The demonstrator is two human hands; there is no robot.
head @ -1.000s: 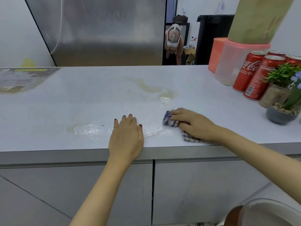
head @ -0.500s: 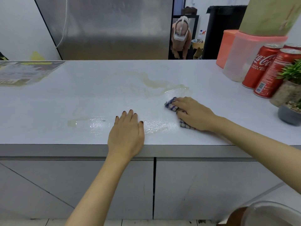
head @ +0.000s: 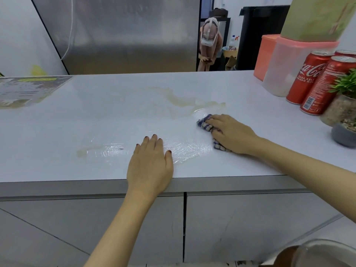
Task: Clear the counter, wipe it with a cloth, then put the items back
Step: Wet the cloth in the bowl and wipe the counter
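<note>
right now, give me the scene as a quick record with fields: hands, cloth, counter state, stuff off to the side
left hand: flat on the counter at its front edge, holding nothing
right hand: pressing the cloth onto the counter
cloth: blue and white check, bunched under the right hand
counter: wet streaks near the front, yellowish stain just beyond the cloth
right side: red cans, clear container, potted plants
stage: wiping under way
</note>
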